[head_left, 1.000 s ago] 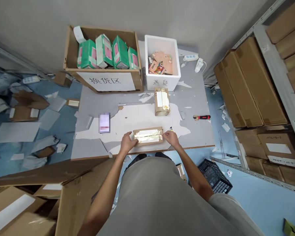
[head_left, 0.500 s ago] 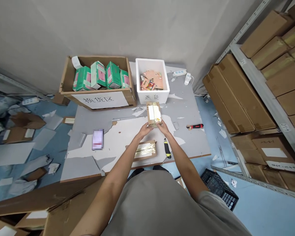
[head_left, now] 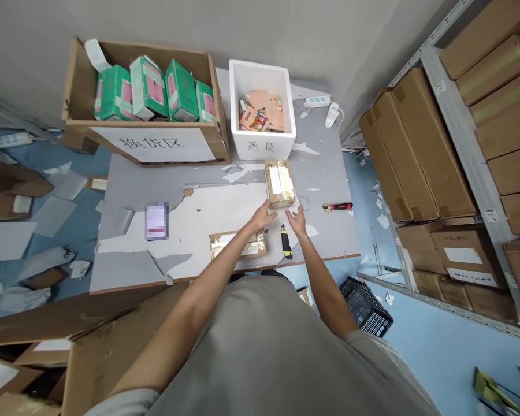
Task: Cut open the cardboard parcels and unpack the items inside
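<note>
A small cardboard box (head_left: 280, 184) with a white label and shiny tape sits on the table in front of the white foam box. My left hand (head_left: 262, 216) is at its near left corner, fingers apart and holding nothing; whether a fingertip still touches the box I cannot tell. Just off the near right corner, my right hand (head_left: 297, 221) is open too. A second flat taped carton (head_left: 255, 245) lies under my left forearm, partly hidden by it. Between that carton and my right wrist is a yellow and black box cutter (head_left: 286, 242).
Behind stand a large carton (head_left: 156, 144) of green boxes and the white foam box (head_left: 264, 144) holding papers. A red and black cutter (head_left: 340, 206), a power strip (head_left: 317, 101) and a blurred-out item (head_left: 156, 221) lie on the table (head_left: 130, 254). Loaded shelves (head_left: 459, 127) rise at right.
Both hands have let go of the small box and drawn back slightly towards me. The box now rests on the table, and the camera view has shifted.
</note>
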Tool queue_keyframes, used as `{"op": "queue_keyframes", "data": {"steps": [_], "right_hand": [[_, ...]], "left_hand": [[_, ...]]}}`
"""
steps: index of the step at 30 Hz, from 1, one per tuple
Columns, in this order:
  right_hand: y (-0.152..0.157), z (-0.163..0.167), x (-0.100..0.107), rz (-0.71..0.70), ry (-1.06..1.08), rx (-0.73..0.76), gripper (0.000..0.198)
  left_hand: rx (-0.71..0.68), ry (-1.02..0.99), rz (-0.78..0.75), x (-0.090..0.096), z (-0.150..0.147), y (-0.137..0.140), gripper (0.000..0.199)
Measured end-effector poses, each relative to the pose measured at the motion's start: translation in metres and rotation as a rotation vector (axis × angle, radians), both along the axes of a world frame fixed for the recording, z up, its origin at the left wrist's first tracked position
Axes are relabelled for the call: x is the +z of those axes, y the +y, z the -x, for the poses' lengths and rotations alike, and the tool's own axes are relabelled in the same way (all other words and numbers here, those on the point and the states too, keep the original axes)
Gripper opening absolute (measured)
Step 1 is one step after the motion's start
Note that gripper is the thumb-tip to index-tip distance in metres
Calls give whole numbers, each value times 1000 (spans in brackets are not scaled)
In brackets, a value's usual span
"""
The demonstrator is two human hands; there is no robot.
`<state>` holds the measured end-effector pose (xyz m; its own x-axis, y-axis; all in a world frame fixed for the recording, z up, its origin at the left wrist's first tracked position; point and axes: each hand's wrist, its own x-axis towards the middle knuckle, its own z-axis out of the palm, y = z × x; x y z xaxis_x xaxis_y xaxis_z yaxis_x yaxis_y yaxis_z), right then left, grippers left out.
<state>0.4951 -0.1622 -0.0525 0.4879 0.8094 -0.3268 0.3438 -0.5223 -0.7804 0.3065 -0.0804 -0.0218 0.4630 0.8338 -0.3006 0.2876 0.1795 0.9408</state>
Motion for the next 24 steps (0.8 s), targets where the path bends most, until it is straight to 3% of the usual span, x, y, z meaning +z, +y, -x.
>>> {"op": "queue_keyframes", "data": {"steps": [3, 7, 10, 13, 19, 24], "right_hand": [[-52, 9, -12, 237, -113, 8, 105], [-111, 27, -20, 399, -221, 104, 84], [-131, 37, -21, 425, -247, 138, 75], [-133, 44, -17, 459, -293, 177, 77], [-117, 62, -6, 600, -378, 201, 78], [-100, 74, 8, 533, -351, 134, 75]], "left_hand": [[25, 151, -133, 3, 35, -21, 104], [130, 262, -306, 3, 120, -59, 109], [256, 315, -265, 1, 186, -92, 108], [303, 308, -172, -1, 229, -122, 107], [206, 214, -172, 3, 243, -145, 83], [132, 163, -194, 0, 239, -133, 60]]}}
